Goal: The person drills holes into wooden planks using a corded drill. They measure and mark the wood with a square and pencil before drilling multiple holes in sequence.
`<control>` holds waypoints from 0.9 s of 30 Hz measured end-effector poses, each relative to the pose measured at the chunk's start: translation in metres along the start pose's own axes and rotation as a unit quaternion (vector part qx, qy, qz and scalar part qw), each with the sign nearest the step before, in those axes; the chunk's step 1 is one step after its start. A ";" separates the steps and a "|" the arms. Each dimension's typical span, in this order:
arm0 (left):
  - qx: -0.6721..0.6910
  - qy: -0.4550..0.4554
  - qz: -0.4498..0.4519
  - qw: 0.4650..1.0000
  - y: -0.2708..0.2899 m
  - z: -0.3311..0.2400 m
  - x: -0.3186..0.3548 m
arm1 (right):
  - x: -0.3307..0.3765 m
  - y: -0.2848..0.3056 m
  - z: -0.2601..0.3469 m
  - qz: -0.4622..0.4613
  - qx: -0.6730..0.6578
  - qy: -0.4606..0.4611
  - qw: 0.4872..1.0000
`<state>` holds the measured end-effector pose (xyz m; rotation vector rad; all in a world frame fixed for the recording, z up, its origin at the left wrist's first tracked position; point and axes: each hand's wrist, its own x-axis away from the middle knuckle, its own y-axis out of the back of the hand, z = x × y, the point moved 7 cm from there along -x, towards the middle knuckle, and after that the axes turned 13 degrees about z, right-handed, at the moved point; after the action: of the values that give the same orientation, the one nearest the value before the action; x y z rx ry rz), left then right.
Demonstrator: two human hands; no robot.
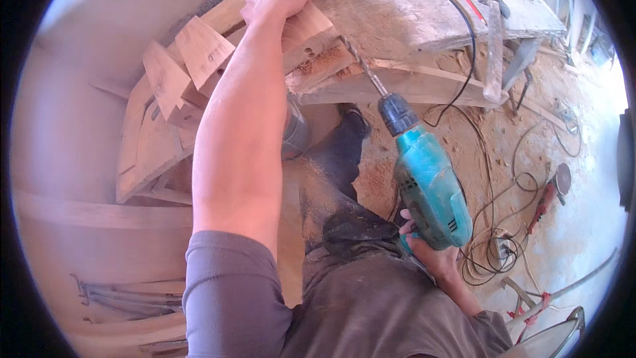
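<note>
My left hand (281, 1) is closed over the top of a thick wooden block (311, 26) on the workbench. Drilled holes show in the block's near end, with sawdust below them. In my right hand (434, 255) is a teal power drill (430, 179), held by its handle, most of the fingers hidden beneath the body. A long twist bit (362, 63) points up and left from its black chuck (399, 114). The bit's tip is close to the block's right edge; I cannot tell whether they touch. More cut blocks (204, 51) lie left of my forearm.
On the bench (397, 10) lie a hammer (494, 46), its handle over the edge, and a thin red stick (469, 1). A black cable (472, 40) hangs off the bench. An angle grinder (548, 202) and tangled cords (490, 252) lie on the dusty floor, right. Metal clamps (132, 295) are lower left.
</note>
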<state>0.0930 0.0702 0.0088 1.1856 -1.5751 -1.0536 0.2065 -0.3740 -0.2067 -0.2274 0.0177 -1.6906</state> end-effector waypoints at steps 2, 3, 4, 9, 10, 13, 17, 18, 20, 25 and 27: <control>0.040 -0.010 -0.011 0.999 -0.007 0.032 -0.031 | 0.010 -0.005 0.000 0.028 0.031 0.003 0.999; 0.059 -0.019 -0.017 0.998 -0.008 0.043 -0.043 | 0.016 -0.005 -0.008 0.044 0.045 0.010 0.998; 0.051 -0.037 -0.002 0.998 -0.006 0.035 -0.039 | 0.020 -0.008 -0.010 0.055 0.053 0.021 0.997; 0.001 -0.137 0.065 0.988 0.001 0.018 -0.015 | 0.036 -0.016 -0.017 0.050 0.021 0.001 0.999; 0.008 -0.128 0.049 0.991 0.001 0.023 -0.019 | 0.036 -0.019 -0.027 0.039 -0.003 -0.007 0.999; 0.010 -0.089 -0.003 0.996 -0.005 0.037 -0.028 | 0.029 -0.029 -0.040 0.021 -0.253 -0.076 0.964; -0.028 -0.045 -0.040 0.998 -0.007 0.039 -0.032 | 0.024 -0.040 -0.016 0.026 -0.043 0.043 0.998; -0.036 -0.045 -0.040 0.998 -0.008 0.037 -0.034 | 0.024 -0.042 -0.016 0.023 -0.049 0.042 0.998; -0.021 -0.052 -0.005 0.998 -0.002 0.025 -0.006 | 0.027 -0.045 -0.019 0.011 -0.059 0.035 0.998; -0.006 -0.032 -0.012 0.999 -0.001 0.035 -0.018 | 0.030 -0.047 -0.028 0.010 -0.012 -0.008 1.000; -0.029 -0.042 -0.004 0.999 0.001 0.030 -0.007 | 0.028 -0.048 -0.022 0.008 0.078 0.048 0.996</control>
<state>0.0650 0.0803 0.0007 1.1222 -1.5935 -1.1605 0.1529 -0.3979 -0.2171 -0.0301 -0.0405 -1.6759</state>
